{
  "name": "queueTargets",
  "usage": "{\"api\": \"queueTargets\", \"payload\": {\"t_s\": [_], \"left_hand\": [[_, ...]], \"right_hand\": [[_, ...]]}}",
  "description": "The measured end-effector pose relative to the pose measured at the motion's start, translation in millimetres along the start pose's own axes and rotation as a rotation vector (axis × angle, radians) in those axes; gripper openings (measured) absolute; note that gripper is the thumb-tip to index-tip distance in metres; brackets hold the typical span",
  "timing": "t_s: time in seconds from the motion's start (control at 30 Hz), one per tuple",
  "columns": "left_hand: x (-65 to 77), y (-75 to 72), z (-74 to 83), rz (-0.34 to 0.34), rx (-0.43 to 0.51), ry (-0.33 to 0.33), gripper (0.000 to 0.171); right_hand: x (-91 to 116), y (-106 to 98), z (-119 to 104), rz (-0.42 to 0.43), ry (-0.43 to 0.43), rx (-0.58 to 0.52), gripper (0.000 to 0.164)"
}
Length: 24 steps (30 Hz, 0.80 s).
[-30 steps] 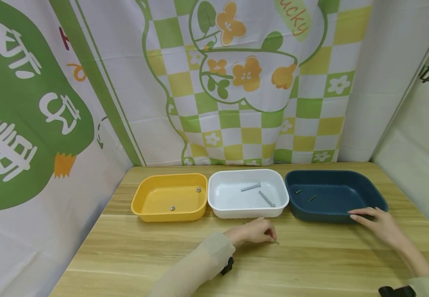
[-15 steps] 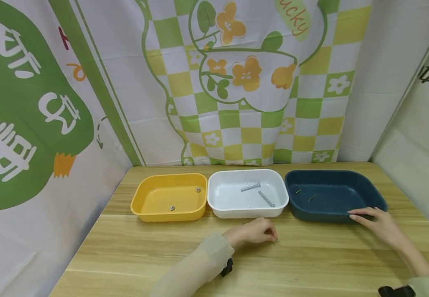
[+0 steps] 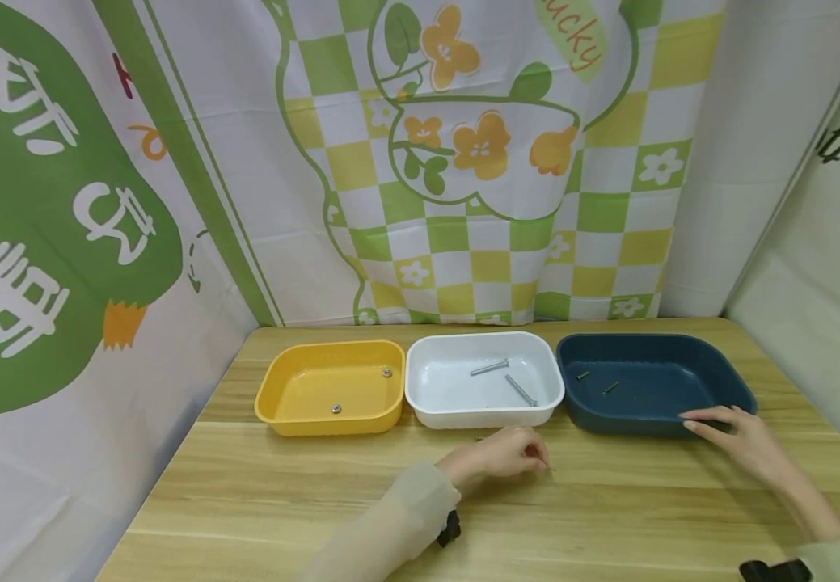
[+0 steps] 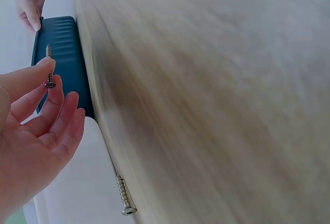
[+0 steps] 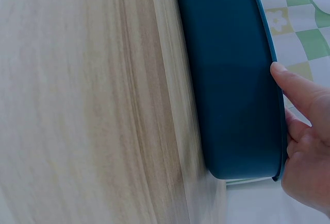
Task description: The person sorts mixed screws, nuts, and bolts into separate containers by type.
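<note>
My left hand [image 3: 505, 453] pinches a small screw [image 4: 50, 84] between thumb and fingertips, low over the table in front of the white tray [image 3: 449, 418]. In the left wrist view its threaded tip points up, with the other fingers loosely bent beside it. A second screw [image 4: 124, 195] lies on the wood close to the white tray's front wall. My right hand [image 3: 743, 440] grips the front rim of the dark blue tray [image 3: 652, 426], the thumb on the outer side and the fingers partly hidden behind the rim. Two small screws [image 3: 611, 389] lie in that tray.
Two long bolts [image 3: 521, 390] lie in the white tray. At the left, the yellow tray [image 3: 303, 426] holds two small nuts [image 3: 336, 409]. All three trays stand in a row on the wooden table [image 3: 259, 501], before a patterned curtain [image 3: 463, 259].
My left hand has shifted slightly to the right, and the screw in its fingertips has turned a little and risen slightly. My right hand stays on the dark blue tray's rim.
</note>
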<state>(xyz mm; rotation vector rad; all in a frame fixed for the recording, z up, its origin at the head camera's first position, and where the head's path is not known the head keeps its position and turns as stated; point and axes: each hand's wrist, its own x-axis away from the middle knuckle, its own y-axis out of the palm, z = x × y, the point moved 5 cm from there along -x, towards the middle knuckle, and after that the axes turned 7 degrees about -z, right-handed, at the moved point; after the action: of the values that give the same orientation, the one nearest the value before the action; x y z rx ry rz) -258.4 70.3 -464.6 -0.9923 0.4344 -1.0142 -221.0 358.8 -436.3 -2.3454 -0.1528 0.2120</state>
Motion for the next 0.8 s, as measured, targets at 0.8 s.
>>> {"api": "queueTargets", "payload": {"t_s": [0.8], "left_hand": [[-1.4,-15.0,16.2,0.162,0.058,0.048,0.008]], "right_hand": [[1,0,1,0.023,-0.019,0.014,0.033]]}}
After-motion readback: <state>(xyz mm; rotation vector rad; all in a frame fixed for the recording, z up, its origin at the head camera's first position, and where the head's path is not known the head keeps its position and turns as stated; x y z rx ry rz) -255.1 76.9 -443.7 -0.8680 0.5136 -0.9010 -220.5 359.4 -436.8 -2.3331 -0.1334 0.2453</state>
